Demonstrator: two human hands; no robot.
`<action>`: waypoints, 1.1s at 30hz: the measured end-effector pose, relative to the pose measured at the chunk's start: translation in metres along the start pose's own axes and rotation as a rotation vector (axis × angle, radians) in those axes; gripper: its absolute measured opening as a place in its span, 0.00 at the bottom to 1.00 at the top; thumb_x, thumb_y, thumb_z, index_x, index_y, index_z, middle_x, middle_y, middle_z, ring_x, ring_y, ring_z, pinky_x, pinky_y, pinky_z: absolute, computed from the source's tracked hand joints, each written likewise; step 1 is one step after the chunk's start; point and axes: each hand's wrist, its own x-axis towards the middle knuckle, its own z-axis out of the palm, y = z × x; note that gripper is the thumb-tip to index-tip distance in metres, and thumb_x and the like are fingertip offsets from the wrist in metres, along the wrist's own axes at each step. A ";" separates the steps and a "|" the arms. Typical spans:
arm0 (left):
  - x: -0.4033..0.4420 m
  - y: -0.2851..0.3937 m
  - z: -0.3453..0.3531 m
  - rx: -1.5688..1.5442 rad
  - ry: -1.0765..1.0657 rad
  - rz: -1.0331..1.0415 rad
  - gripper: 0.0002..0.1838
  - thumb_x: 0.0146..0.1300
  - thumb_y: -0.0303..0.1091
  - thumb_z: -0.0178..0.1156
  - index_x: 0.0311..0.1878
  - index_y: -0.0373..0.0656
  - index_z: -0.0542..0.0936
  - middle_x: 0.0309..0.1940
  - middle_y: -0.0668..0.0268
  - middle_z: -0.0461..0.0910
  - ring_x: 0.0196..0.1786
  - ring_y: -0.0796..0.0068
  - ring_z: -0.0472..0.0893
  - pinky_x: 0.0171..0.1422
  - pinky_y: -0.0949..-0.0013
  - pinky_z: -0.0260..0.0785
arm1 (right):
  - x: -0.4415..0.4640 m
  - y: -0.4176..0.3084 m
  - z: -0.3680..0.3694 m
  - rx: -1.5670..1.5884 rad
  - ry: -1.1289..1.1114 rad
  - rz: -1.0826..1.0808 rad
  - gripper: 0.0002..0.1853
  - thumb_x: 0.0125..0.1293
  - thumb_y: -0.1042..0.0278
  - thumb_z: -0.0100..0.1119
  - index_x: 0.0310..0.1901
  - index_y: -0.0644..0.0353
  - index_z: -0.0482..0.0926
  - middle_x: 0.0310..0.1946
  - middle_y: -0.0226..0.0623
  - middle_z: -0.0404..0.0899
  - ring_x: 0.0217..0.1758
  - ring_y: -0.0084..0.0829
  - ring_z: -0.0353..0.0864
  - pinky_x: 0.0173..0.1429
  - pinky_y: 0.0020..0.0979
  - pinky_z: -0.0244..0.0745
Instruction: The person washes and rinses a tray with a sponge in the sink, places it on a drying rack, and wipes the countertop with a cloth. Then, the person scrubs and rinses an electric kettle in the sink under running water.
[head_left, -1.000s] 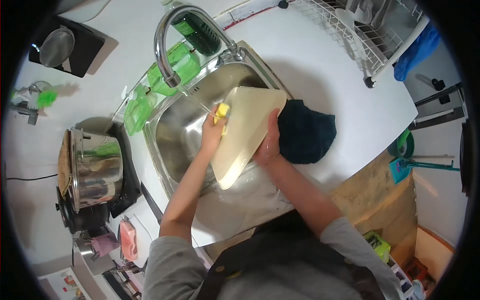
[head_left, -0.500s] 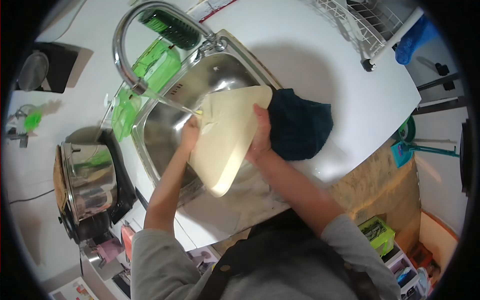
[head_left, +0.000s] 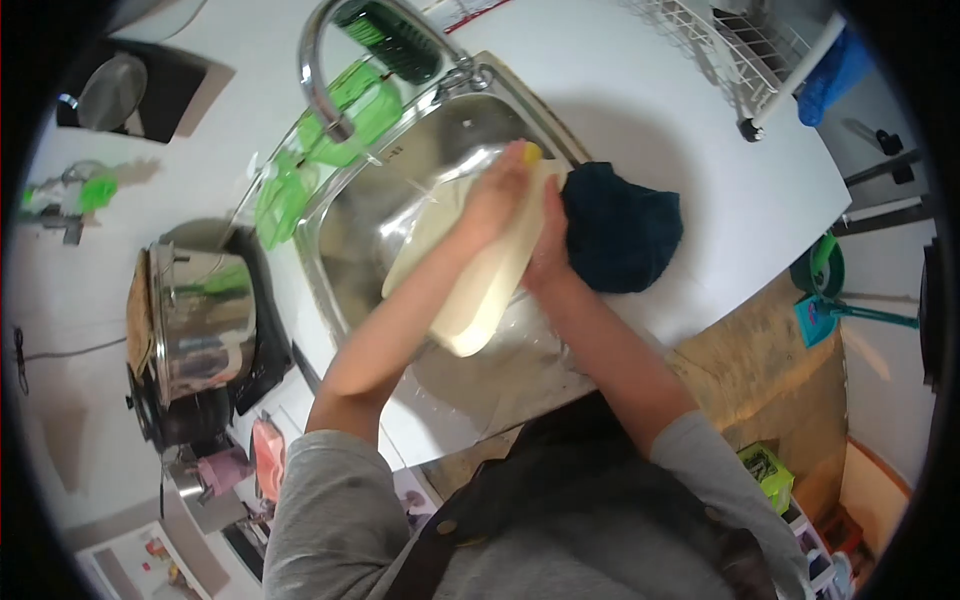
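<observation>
A cream plastic tray (head_left: 430, 225) with rounded corners is tilted over the metal sink (head_left: 340, 235); whether it is a shallow tray or a lid I cannot tell. My left hand (head_left: 495, 200) presses on its upper face near the far end, fingers closed around something yellow, probably a sponge (head_left: 532, 152), that peeks out at the fingertips. My right hand (head_left: 547, 240) grips the tray's right edge from the side, most of its fingers hidden behind. A thin stream of water runs from the curved faucet (head_left: 340, 128) onto or beside the tray.
A dark blue cloth (head_left: 622, 228) lies on the white counter (head_left: 690, 120), just right of the sink. Green plastic bags (head_left: 360, 115) line the sink's left rim. A steel pot (head_left: 205, 320) stands left, and a white wire rack (head_left: 740, 50) at far right.
My left hand has moved from the tray's left edge up and across its face to the far right end. The tray has tilted, and the whole view has shifted slightly.
</observation>
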 end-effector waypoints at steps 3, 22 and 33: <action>-0.069 0.057 -0.008 0.224 -0.044 0.101 0.24 0.70 0.39 0.43 0.67 0.41 0.62 0.69 0.51 0.56 0.72 0.56 0.53 0.74 0.65 0.45 | 0.006 0.001 -0.011 0.042 0.060 0.008 0.33 0.68 0.35 0.34 0.59 0.57 0.66 0.53 0.40 0.71 0.56 0.38 0.71 0.63 0.40 0.64; 0.035 0.015 0.005 0.154 -0.061 0.106 0.17 0.68 0.34 0.46 0.56 0.39 0.75 0.55 0.55 0.74 0.57 0.63 0.74 0.61 0.66 0.65 | 0.010 -0.004 -0.001 0.047 0.107 0.019 0.30 0.62 0.38 0.47 0.56 0.54 0.68 0.48 0.36 0.74 0.52 0.34 0.74 0.56 0.36 0.70; -0.063 -0.231 -0.130 0.741 0.048 -0.484 0.21 0.69 0.40 0.40 0.53 0.35 0.75 0.52 0.47 0.75 0.56 0.52 0.74 0.60 0.60 0.65 | 0.013 -0.006 -0.006 0.030 0.082 0.177 0.17 0.56 0.64 0.57 0.46 0.62 0.72 0.39 0.41 0.76 0.44 0.40 0.76 0.54 0.40 0.72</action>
